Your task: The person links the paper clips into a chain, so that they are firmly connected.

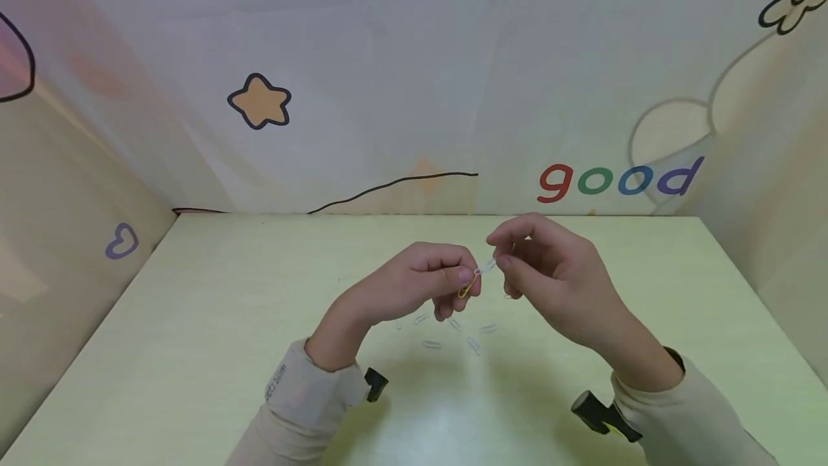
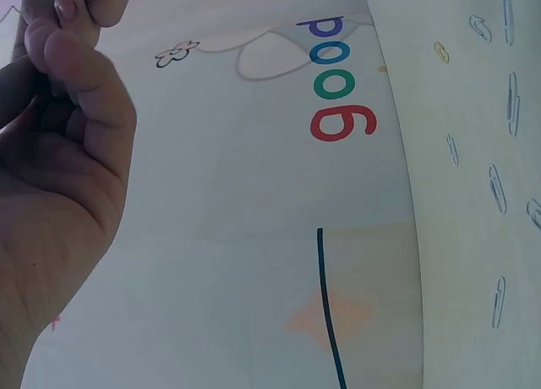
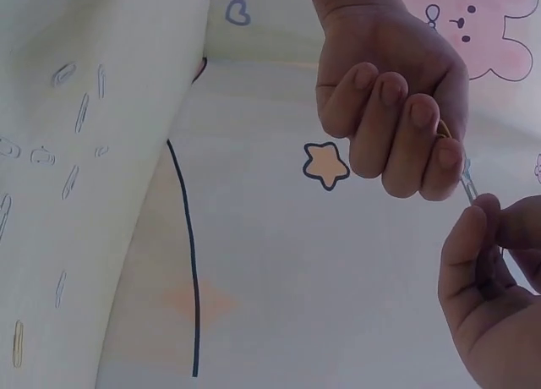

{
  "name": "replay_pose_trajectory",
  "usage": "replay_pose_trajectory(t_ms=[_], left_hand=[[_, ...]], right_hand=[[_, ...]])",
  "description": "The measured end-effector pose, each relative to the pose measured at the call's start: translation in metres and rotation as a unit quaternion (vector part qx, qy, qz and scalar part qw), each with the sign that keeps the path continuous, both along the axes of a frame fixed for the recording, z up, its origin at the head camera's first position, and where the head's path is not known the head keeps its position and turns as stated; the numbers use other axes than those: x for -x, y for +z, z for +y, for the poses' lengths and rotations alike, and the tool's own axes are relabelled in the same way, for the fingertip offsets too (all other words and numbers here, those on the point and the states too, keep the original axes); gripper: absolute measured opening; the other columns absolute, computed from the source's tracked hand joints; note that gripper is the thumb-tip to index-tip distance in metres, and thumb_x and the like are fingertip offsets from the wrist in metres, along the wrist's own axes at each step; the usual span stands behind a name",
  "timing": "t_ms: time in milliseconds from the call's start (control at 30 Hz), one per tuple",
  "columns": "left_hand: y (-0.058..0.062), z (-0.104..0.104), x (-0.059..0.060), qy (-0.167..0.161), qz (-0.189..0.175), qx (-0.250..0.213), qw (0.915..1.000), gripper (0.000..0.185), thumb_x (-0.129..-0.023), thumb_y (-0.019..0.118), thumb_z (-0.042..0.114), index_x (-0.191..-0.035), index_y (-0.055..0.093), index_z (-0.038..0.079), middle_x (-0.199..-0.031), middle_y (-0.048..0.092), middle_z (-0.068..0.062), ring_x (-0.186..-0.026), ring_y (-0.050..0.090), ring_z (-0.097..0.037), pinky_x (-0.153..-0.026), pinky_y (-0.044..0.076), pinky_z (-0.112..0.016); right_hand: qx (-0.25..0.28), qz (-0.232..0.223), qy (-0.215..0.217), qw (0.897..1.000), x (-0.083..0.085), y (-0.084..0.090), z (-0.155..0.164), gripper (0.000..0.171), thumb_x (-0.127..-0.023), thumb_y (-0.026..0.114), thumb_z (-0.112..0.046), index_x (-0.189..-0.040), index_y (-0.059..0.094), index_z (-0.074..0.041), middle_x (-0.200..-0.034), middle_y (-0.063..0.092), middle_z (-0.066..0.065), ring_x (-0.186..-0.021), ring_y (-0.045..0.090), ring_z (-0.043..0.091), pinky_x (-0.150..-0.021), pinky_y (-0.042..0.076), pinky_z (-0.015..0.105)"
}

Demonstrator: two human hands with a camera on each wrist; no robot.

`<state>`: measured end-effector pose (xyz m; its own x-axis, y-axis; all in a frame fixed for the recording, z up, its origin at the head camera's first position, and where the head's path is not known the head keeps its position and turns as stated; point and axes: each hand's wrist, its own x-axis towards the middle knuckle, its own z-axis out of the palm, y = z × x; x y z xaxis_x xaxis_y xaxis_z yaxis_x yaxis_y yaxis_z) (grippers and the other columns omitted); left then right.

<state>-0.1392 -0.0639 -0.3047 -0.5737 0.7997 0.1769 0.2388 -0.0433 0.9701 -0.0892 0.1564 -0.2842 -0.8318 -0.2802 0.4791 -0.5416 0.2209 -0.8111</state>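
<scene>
Above the pale green table my two hands meet in mid-air. My left hand pinches an orange paper clip between thumb and fingers. My right hand pinches a light, clear-looking paper clip that joins the orange one. In the right wrist view the left hand is curled, the light clip sticks out below its fingertips, and the right hand's fingers hold its lower end. Only the left hand shows in the left wrist view; the clips are hidden there.
Several loose pale paper clips lie on the table below the hands, also seen as loose clips and scattered clips. One yellow clip lies apart. Patterned cloth walls enclose the table on three sides.
</scene>
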Motion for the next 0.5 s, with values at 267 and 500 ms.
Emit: replay_pose_trajectory(t_ms=[267, 500], left_hand=[[0.001, -0.005, 0.002, 0.041, 0.023, -0.015, 0.9988, 0.02, -0.102, 0.053, 0.008, -0.088, 0.064, 0.0, -0.072, 0.055, -0.009, -0.066, 0.051, -0.022, -0.061, 0.046, -0.028], [-0.001, -0.007, 0.001, 0.093, 0.058, 0.033, 0.9934, 0.018, -0.1, 0.055, 0.01, -0.087, 0.067, 0.008, -0.071, 0.055, -0.006, -0.062, 0.047, -0.019, -0.056, 0.041, -0.028]], right_hand=[[-0.09, 0.0, -0.069, 0.994, 0.015, -0.008, 0.009, 0.02, -0.096, 0.063, 0.002, -0.113, 0.066, -0.007, -0.086, 0.061, 0.003, -0.064, 0.059, 0.019, -0.056, 0.05, 0.028], [-0.305, -0.116, -0.057, 0.944, 0.052, -0.048, 0.036, 0.021, -0.097, 0.061, -0.005, -0.117, 0.068, -0.003, -0.092, 0.064, 0.003, -0.076, 0.056, 0.021, -0.065, 0.05, 0.036]])
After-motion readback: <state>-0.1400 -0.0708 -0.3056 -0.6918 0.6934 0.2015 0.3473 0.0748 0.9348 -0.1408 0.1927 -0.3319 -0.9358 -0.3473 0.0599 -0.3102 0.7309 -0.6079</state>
